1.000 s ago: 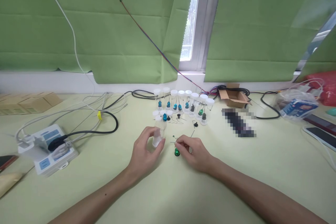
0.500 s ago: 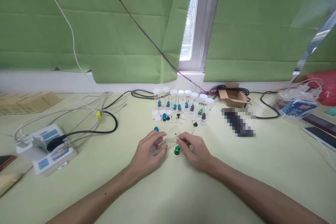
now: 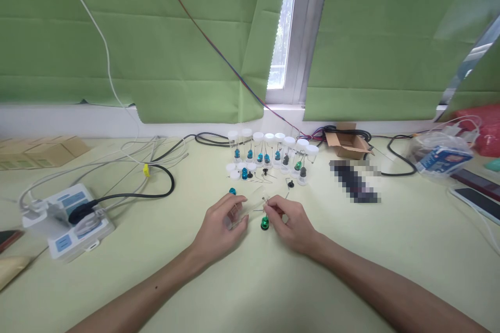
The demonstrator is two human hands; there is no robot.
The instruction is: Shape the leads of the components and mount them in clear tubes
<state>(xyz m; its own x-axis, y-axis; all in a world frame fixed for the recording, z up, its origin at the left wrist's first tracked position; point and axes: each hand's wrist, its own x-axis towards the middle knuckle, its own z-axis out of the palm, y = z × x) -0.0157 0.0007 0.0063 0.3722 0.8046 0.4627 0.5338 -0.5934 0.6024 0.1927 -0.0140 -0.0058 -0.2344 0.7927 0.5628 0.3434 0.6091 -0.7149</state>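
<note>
My left hand (image 3: 219,225) curves around a clear plastic tube (image 3: 255,200) that lies tilted, its far end pointing right toward my other hand. My right hand (image 3: 289,222) pinches a thin metal wire standing up from a shiny green metal piece (image 3: 264,223) with a dark base. The green piece hangs or rests just above the tabletop, between both hands; whether it touches cannot be told. A small blue metal piece (image 3: 232,191) lies just beyond my left fingers. The fingertips of my right hand partly hide the wire.
Several clear tubes with white caps (image 3: 269,137) stand in a row, holding blue, green and dark pieces. Loose white caps (image 3: 235,175), black parts (image 3: 290,184) and bent wires lie before them. A power strip (image 3: 80,223) with cables sits left; an open cardboard box (image 3: 347,146) stands right.
The green piece and my right fingertips have shifted very slightly to the right. My left hand keeps its hold on the tube, almost still.
</note>
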